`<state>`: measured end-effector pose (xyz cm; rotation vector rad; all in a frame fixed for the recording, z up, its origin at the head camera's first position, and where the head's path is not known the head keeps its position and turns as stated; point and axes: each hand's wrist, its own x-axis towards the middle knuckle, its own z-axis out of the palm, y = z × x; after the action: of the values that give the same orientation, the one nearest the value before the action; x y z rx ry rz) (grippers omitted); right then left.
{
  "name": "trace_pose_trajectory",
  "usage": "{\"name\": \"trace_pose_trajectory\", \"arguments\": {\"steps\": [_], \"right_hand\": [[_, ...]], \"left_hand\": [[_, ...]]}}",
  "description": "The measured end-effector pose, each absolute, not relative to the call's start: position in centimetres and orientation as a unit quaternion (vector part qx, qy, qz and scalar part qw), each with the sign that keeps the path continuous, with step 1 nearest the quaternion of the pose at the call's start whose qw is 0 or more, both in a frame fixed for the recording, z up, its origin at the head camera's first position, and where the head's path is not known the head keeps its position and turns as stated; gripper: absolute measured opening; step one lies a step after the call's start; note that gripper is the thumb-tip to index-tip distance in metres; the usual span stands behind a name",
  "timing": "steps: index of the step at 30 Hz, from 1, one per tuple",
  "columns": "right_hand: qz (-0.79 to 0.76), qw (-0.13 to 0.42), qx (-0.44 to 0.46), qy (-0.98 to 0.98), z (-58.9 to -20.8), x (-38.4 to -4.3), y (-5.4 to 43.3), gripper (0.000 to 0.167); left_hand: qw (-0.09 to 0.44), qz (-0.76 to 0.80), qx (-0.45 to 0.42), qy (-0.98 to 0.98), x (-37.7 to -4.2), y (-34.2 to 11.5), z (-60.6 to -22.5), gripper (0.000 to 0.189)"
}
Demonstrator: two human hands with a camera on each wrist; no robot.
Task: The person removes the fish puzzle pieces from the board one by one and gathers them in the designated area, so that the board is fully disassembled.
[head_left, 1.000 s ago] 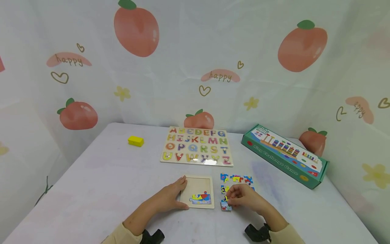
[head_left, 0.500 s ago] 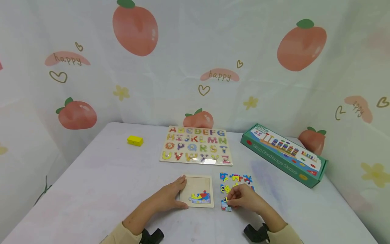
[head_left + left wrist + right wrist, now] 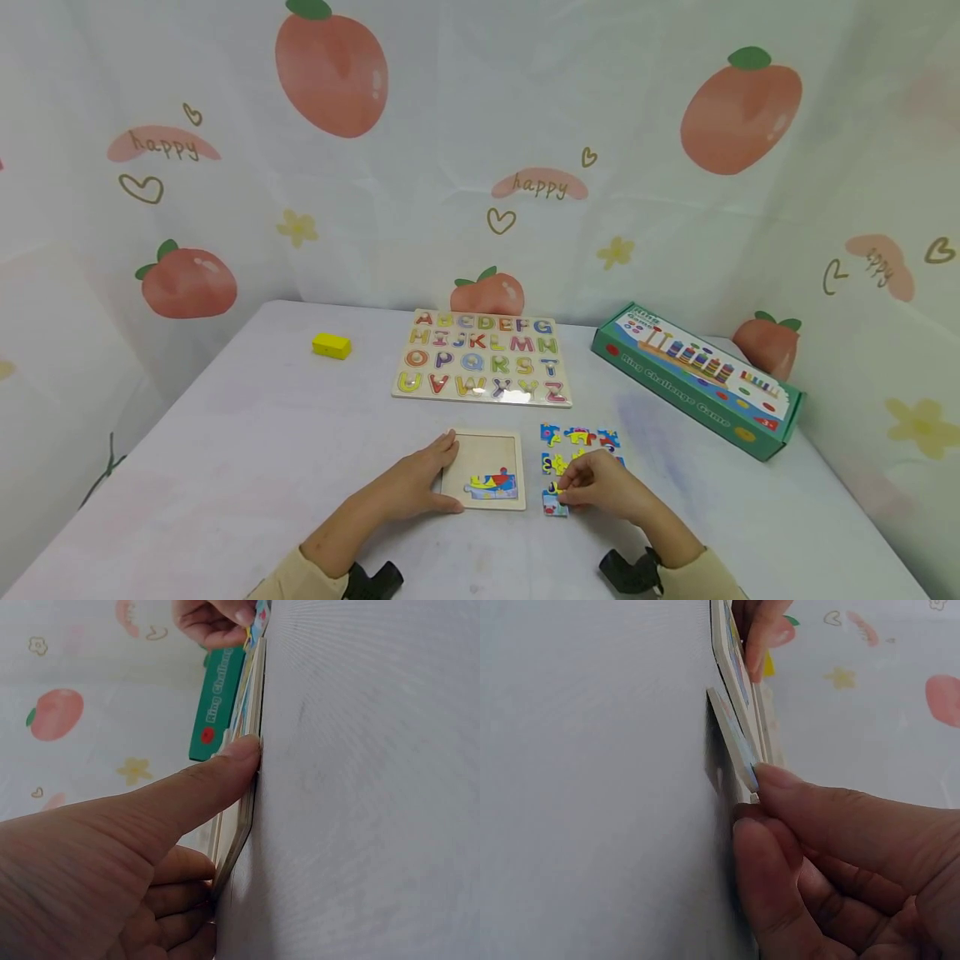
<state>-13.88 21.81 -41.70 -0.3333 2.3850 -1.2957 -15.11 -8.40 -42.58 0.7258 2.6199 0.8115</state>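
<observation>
My left hand (image 3: 408,487) grips the left side of a shallow wooden puzzle tray (image 3: 480,450), thumb at its near edge and fingers farther up. Joined colourful pieces (image 3: 493,485) fill the tray's lower right part. Just right of the tray, my right hand (image 3: 603,483) pinches a light blue puzzle piece (image 3: 553,504) between thumb and fingers. In the right wrist view that puzzle piece (image 3: 735,739) is tilted, one edge raised off the table. Several loose puzzle pieces (image 3: 579,436) lie in rows beyond the right hand, which partly hides them.
Behind the tray lies a wooden alphabet board (image 3: 483,358). A green Ring Challenge Game box (image 3: 697,379) sits at an angle at the back right. Toward the back left is a yellow block (image 3: 332,346). A printed cloth (image 3: 420,225) hangs behind the white table (image 3: 247,450).
Both hands keep nearly the same place and hold. The whole head view shifts very slightly; the puzzle piece in the right hand hardly moves.
</observation>
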Motion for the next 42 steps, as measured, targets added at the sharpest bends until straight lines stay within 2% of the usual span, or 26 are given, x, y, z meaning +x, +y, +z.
{"name": "trace_pose_trajectory", "arguments": {"steps": [7, 26, 42], "right_hand": [[-0.452, 0.189, -0.111, 0.865, -41.81, -13.95, 21.89, 0.020], [-0.357, 0.139, -0.156, 0.910, -41.62, -13.70, 21.28, 0.022], [-0.371, 0.132, -0.161, 0.905, -41.55, -13.88, 21.13, 0.024]], "left_hand": [[0.150, 0.280, 0.255, 0.913, -15.14, -8.36, -42.57, 0.091], [0.153, 0.286, 0.250, 0.912, -14.94, -8.32, -42.24, 0.090], [0.157, 0.289, 0.248, 0.911, -14.86, -8.33, -42.08, 0.090]]}}
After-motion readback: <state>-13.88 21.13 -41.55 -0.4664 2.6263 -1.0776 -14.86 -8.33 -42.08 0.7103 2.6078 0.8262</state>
